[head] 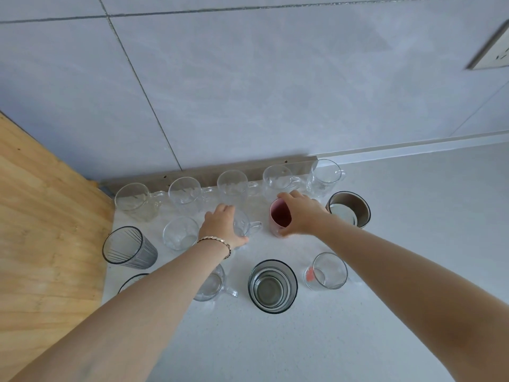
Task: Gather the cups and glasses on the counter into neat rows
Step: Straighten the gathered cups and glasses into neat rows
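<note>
Several clear handled mugs point(234, 186) stand in a row along the back wall. In the second row, my left hand point(220, 226) is wrapped around a clear handled mug point(246, 224). My right hand point(301, 213) grips a pink cup point(278, 217). A clear tumbler point(180, 232) and a ribbed grey glass point(128, 248) sit to the left, a brown-rimmed cup point(349, 209) to the right. Nearer me stand a grey glass point(272, 285), a clear glass with a pink mark point(327, 271), a clear mug point(214, 285) partly under my left arm and a mostly hidden dark-rimmed glass point(133, 279).
The white counter point(399, 216) meets a grey tiled wall behind the mugs. A wooden board point(46, 230) borders the counter on the left. A wall socket point(493, 48) is at the upper right.
</note>
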`<action>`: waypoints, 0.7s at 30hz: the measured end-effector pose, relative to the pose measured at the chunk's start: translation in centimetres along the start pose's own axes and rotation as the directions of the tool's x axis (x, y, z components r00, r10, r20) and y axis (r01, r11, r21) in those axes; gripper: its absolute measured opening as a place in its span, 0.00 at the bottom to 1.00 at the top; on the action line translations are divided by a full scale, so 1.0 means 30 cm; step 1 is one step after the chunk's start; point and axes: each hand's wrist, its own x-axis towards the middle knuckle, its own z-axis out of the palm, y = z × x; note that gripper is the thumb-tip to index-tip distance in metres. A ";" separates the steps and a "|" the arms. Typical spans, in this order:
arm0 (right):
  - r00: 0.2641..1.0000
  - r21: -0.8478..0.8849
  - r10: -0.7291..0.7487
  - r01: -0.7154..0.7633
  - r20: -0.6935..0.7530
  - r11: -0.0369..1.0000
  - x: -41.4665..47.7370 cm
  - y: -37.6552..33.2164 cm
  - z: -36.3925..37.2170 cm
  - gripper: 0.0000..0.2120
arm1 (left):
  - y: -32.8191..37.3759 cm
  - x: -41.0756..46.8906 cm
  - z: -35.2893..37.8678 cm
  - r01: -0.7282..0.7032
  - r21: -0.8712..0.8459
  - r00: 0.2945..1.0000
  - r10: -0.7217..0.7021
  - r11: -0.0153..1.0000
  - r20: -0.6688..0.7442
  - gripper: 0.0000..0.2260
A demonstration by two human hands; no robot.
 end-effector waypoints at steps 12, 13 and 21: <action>0.999 0.024 -0.008 0.009 -0.042 1.000 -0.016 0.006 0.026 0.42 | 0.014 0.000 -0.005 -0.008 0.001 1.000 0.008 1.000 -0.014 0.36; 0.999 0.028 -0.021 0.022 -0.035 0.999 -0.022 0.011 0.027 0.45 | 0.017 -0.001 -0.006 -0.006 0.003 1.000 0.006 1.000 -0.009 0.36; 0.949 0.163 0.189 -0.151 -0.251 0.975 -0.140 0.208 -0.110 0.49 | 0.050 -0.086 -0.042 -0.066 0.108 0.975 0.087 0.992 -0.205 0.23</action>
